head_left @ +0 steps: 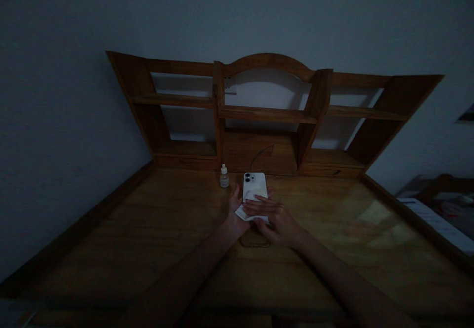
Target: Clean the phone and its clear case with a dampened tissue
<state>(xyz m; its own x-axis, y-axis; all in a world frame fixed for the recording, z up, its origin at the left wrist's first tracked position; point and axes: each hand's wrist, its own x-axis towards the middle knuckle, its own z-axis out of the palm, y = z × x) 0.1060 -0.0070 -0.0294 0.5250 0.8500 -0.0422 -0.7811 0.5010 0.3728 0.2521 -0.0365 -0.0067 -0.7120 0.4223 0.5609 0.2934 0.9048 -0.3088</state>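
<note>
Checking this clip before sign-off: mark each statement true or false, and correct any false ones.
1. The right hand rests on a white cloth lying over a white phone. True.
2. The phone stands upright on the wooden shelf unit. False: it lies flat on the wooden desktop, camera lenses up.
3. The left hand is beside the phone's left edge. True.
4. The left hand holds the small dropper bottle. False: the bottle stands on the desktop, left of the phone, untouched.
</note>
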